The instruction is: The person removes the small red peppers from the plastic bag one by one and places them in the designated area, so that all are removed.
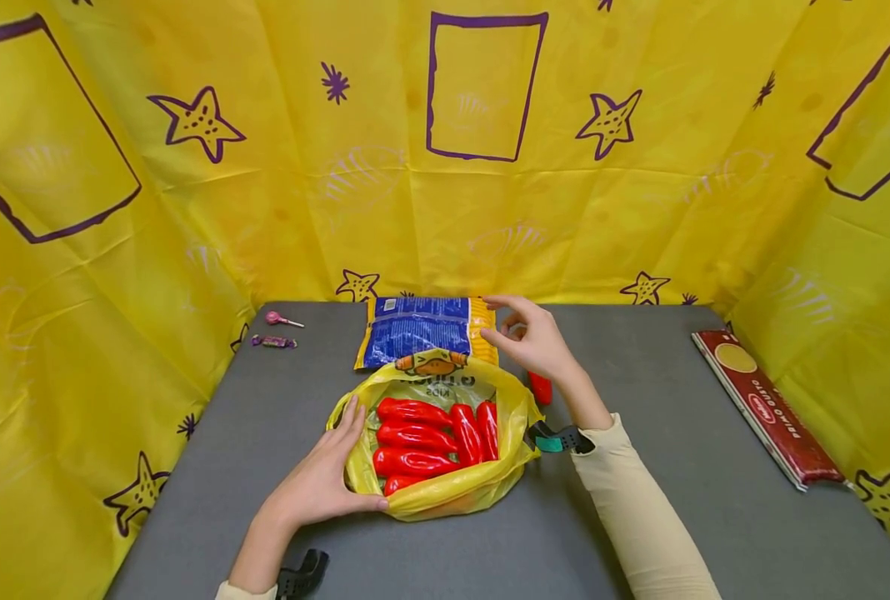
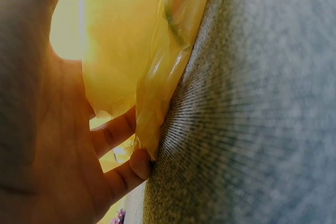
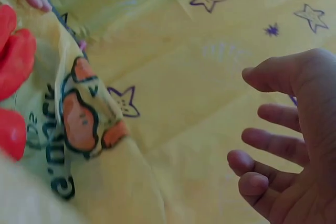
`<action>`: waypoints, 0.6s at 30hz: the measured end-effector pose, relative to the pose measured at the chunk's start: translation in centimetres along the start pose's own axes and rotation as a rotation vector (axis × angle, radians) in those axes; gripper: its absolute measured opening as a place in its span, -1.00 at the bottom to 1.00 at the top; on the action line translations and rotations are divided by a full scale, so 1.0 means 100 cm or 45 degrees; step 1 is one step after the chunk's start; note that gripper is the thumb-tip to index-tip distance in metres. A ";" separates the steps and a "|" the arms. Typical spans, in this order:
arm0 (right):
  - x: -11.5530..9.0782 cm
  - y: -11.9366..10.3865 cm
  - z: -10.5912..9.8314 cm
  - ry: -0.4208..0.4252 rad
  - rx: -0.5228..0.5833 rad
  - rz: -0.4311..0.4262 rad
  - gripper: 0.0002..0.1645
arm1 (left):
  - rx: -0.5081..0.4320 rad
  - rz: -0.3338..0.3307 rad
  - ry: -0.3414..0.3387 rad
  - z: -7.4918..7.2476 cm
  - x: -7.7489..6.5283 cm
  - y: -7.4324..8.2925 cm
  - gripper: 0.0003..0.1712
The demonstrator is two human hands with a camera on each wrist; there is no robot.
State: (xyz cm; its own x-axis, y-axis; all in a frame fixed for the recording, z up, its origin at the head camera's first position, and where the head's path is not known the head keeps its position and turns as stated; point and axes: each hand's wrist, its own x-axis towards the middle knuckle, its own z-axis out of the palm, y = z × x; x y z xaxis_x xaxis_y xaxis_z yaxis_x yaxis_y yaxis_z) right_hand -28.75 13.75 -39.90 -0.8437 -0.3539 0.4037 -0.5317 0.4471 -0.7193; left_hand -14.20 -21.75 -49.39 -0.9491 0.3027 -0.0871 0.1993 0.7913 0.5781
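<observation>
A yellow plastic bag (image 1: pixel 460 498) with a printed cartoon stands with its mouth spread wide. Inside lie several glossy red peppers (image 1: pixel 413 436). My left hand (image 1: pixel 317 479) rests against the bag's left side, its fingers along the rim and the thumb stretched across the front; in the left wrist view its fingertips touch the yellow plastic (image 2: pixel 152 98). Over the right end of a blue and yellow packet (image 1: pixel 418 329) hovers my right hand (image 1: pixel 531 337), fingers spread and holding nothing. Another red pepper (image 1: pixel 540 388) lies on the table, partly hidden by the right forearm.
At the far left of the grey table (image 1: pixel 212 467) lie a pink lollipop (image 1: pixel 274 317) and a purple wrapped candy (image 1: pixel 273 342). A long dark red packet (image 1: pixel 767 408) lies along the right edge. Yellow printed cloth (image 1: pixel 385 208) walls three sides.
</observation>
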 end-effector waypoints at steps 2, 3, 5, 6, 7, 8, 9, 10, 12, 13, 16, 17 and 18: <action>0.008 -0.005 0.005 -0.035 0.009 -0.013 -0.44 | 0.001 -0.008 -0.003 -0.001 0.000 0.000 0.65; 0.012 -0.007 0.007 -0.054 0.014 -0.017 -0.45 | 0.003 -0.011 -0.003 -0.001 0.000 0.000 0.65; 0.019 -0.011 0.013 -0.094 0.022 -0.024 -0.47 | 0.001 -0.012 -0.002 -0.001 0.000 0.001 0.65; 0.022 -0.012 0.017 -0.116 0.025 -0.020 -0.47 | 0.003 -0.013 -0.003 -0.001 0.000 0.001 0.65; 0.025 -0.013 0.020 -0.138 0.025 -0.015 -0.49 | 0.002 -0.015 -0.003 -0.002 0.000 0.001 0.65; 0.027 -0.014 0.024 -0.161 0.033 -0.009 -0.49 | 0.003 -0.009 -0.003 -0.002 -0.001 0.001 0.65; 0.030 -0.015 0.027 -0.183 0.046 -0.004 -0.49 | 0.002 -0.010 -0.003 -0.002 -0.001 0.001 0.65; 0.032 -0.016 0.031 -0.205 0.058 0.000 -0.50 | 0.001 -0.010 -0.004 -0.002 -0.001 0.001 0.65; 0.036 -0.017 0.038 -0.250 0.078 0.000 -0.50 | -0.004 -0.018 -0.009 -0.002 -0.001 0.002 0.65; 0.037 -0.018 0.042 -0.273 0.094 -0.002 -0.50 | -0.007 -0.018 -0.010 -0.002 -0.001 0.002 0.65; 0.043 -0.018 0.053 -0.340 0.113 -0.011 -0.51 | -0.007 -0.020 -0.017 -0.002 0.000 0.001 0.65; 0.044 -0.017 0.056 -0.363 0.114 -0.015 -0.52 | -0.006 -0.020 -0.018 -0.001 0.001 0.001 0.64; 0.045 -0.016 0.060 -0.385 0.116 -0.017 -0.53 | -0.003 -0.016 -0.018 -0.001 0.001 0.001 0.65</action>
State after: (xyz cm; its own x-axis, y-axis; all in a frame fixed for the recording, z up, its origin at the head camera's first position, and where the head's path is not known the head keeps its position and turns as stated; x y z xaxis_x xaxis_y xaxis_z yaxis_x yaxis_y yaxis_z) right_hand -31.26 6.55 -40.35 -0.7690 -0.5938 0.2368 -0.5223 0.3699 -0.7684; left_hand -14.30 -21.70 -49.24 -0.9482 0.2997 -0.1057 0.1863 0.7937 0.5790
